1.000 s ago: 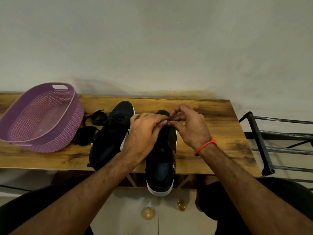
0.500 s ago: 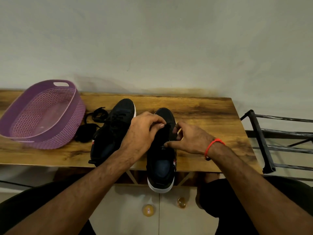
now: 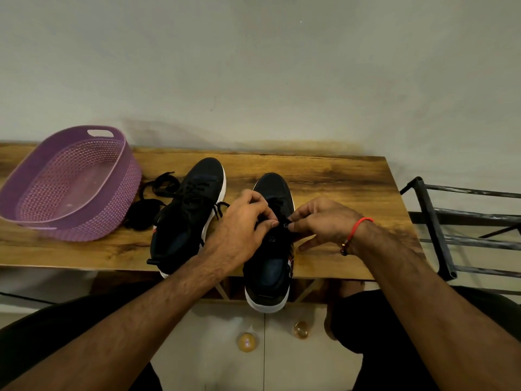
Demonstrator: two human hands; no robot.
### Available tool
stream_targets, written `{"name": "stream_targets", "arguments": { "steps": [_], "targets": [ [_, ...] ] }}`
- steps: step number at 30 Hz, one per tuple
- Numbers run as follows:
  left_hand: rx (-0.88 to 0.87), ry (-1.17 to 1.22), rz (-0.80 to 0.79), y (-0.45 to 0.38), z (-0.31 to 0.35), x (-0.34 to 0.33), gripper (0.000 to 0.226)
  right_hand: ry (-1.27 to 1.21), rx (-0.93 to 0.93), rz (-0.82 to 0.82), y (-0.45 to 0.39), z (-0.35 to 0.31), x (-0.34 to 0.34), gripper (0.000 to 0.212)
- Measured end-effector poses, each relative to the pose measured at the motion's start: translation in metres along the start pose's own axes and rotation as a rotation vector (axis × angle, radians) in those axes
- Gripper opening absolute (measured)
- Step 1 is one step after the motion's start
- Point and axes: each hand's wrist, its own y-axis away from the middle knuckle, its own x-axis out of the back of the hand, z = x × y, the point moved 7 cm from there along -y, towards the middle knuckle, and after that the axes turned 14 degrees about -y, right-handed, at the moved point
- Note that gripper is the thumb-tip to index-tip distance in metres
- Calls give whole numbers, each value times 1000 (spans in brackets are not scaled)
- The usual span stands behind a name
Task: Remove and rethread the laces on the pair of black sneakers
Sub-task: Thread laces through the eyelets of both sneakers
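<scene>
Now both hands have dropped lower onto the right sneaker (image 3: 272,249), compared with a second ago when they met higher up over its toe end; the right hand (image 3: 324,221) has swung out to the shoe's right edge, so the work seems to have moved to an eyelet mid-row, probably feeding the lace through. Left hand (image 3: 242,221) curls over the tongue, thumb and forefinger pinched on the lace end (image 3: 282,222); the right hand pinches the same spot from the other side, other fingers splayed down toward the counter (image 3: 338,179). Both are clamped on lace, none slack. This sneaker sits heel toward the person, overhanging the counter's near edge. The left sneaker (image 3: 189,213) lies just beside it, looks laced at least partly. A loose black lace pile (image 3: 152,201) sits between it and the purple basket (image 3: 70,187). Rethreading looks mid-way, not finished.
</scene>
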Motion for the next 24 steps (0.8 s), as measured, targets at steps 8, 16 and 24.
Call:
{"name": "stream_targets", "arguments": {
  "steps": [8,16,24],
  "targets": [
    [-10,-16,-16,0,0,-10,15,19,-1,-6,-2,1,2,12],
    [-14,-110,38,1,5,-9,17,100,30,-36,2,-4,1,11],
    [-27,-145,98,2,5,-7,19,129,25,-26,-1,-5,3,18]
  ]
}}
